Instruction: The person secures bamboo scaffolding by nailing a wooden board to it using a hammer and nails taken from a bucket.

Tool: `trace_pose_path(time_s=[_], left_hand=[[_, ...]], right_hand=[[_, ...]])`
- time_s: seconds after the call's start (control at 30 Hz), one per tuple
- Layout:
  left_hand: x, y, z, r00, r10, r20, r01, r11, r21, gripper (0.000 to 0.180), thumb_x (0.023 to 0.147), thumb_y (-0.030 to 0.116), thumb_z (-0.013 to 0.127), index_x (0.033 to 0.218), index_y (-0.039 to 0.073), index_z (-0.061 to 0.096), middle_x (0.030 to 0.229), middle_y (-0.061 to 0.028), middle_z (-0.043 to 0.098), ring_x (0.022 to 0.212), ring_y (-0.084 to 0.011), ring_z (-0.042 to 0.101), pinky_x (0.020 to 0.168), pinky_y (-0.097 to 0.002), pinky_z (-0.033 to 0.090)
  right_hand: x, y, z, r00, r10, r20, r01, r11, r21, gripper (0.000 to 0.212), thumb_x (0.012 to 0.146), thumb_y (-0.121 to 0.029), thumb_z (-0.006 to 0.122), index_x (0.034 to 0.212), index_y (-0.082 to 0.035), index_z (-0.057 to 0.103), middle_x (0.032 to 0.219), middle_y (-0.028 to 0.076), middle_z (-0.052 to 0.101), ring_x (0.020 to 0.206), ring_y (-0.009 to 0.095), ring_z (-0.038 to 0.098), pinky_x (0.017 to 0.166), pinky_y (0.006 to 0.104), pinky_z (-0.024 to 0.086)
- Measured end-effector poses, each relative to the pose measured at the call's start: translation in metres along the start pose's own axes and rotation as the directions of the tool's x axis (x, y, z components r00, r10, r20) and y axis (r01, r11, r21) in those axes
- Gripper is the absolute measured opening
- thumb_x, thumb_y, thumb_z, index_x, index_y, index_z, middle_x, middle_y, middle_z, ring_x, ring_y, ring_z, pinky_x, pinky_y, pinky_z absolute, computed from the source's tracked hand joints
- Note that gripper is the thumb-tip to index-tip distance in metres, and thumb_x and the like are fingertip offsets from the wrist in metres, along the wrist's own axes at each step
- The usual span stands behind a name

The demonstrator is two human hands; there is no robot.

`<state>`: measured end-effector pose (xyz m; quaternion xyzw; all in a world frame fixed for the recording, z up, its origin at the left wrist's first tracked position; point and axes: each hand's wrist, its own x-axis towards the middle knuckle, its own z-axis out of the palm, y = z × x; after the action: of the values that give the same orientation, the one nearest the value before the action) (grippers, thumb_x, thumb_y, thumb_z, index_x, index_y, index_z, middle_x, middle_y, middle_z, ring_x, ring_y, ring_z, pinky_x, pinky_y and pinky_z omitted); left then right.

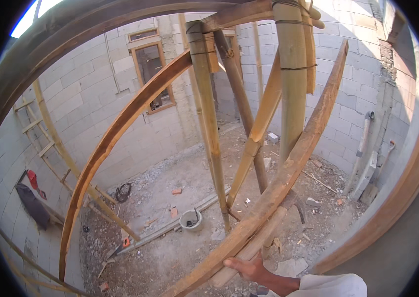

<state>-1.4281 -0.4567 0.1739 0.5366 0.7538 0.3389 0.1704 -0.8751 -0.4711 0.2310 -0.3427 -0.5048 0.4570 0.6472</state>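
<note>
My right hand point(249, 271) comes in from the lower edge in a white sleeve point(330, 286), its thumb laid over the near end of a short wooden plank point(261, 240) and the fingers wrapped round it, partly hidden. Alongside that plank runs a long rough wooden beam point(311, 141), slanting from the bottom middle up to the right and touching it. Past the beam stands a thick bamboo post point(292, 94) with dark wire wound around it. A thinner bamboo post point(204, 99), also wire-bound at its top, rises farther left. My left hand is out of view.
A curved-looking wooden beam point(108, 136) spans the left side, with a bamboo ladder point(46, 133) beyond. Far below, a bucket point(190, 221), a handsaw point(123, 245) and rubble lie on the dirt floor. Pale block walls point(95, 89) surround it; a timber-edged ledge point(387, 213) stands right.
</note>
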Motion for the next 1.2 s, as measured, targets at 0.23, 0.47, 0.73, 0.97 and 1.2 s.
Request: trace_pose_path(time_s=[0.23,0.47,0.73,0.97,1.2], left_hand=[[0.021,0.042,-0.001,1.000,0.004,-0.016,-0.005,0.999,-0.043,0.042,0.109,0.036,0.050,0.091,0.002,0.067,0.080,-0.0160,0.062,0.074,-0.0297,0.059,0.071,-0.0435,0.044],[0.028,0.046,-0.007,0.999,0.008,-0.049,-0.013,0.995,-0.095,0.040,0.110,0.034,0.049,0.093,0.003,0.066,0.080,-0.0135,0.060,0.073,-0.0263,0.057,0.071,-0.0406,0.043],[0.009,0.041,-0.026,0.994,0.007,-0.109,-0.019,0.994,-0.111,0.037,0.111,0.033,0.048,0.096,0.003,0.064,0.081,-0.0107,0.057,0.073,-0.0224,0.054,0.069,-0.0373,0.041],[0.008,0.039,-0.019,0.993,0.020,-0.120,-0.041,0.984,-0.171,0.035,0.112,0.032,0.047,0.099,0.004,0.063,0.082,-0.0082,0.055,0.073,-0.0189,0.052,0.069,-0.0344,0.040],[0.006,0.051,-0.017,0.988,0.027,-0.153,-0.059,0.976,-0.209,0.033,0.113,0.031,0.046,0.101,0.005,0.062,0.082,-0.0057,0.053,0.073,-0.0155,0.050,0.068,-0.0315,0.038]], right_hand=[[0.004,-0.043,0.053,0.997,-0.053,0.054,0.040,0.975,0.218,0.050,0.095,-0.007,0.085,0.137,0.003,0.060,0.127,0.013,0.073,0.116,0.019,0.071,0.099,0.0355,0.060],[0.037,-0.099,0.126,0.941,-0.296,0.165,0.230,0.915,0.331,0.053,0.093,-0.004,0.085,0.139,0.000,0.059,0.126,0.012,0.073,0.117,0.020,0.071,0.097,0.0378,0.060],[0.057,-0.123,0.163,0.872,-0.459,0.171,0.366,0.842,0.396,0.057,0.093,-0.002,0.084,0.142,-0.003,0.056,0.127,0.011,0.072,0.118,0.021,0.071,0.095,0.0401,0.060],[0.047,-0.140,0.167,0.929,-0.273,0.250,0.137,0.880,0.454,0.053,0.096,-0.012,0.086,0.139,0.003,0.059,0.129,0.013,0.073,0.116,0.019,0.071,0.097,0.0356,0.060],[0.049,-0.113,0.162,0.897,-0.423,0.131,0.319,0.821,0.473,0.063,0.091,-0.002,0.087,0.146,-0.002,0.055,0.134,0.012,0.071,0.122,0.022,0.070,0.099,0.0419,0.060]])
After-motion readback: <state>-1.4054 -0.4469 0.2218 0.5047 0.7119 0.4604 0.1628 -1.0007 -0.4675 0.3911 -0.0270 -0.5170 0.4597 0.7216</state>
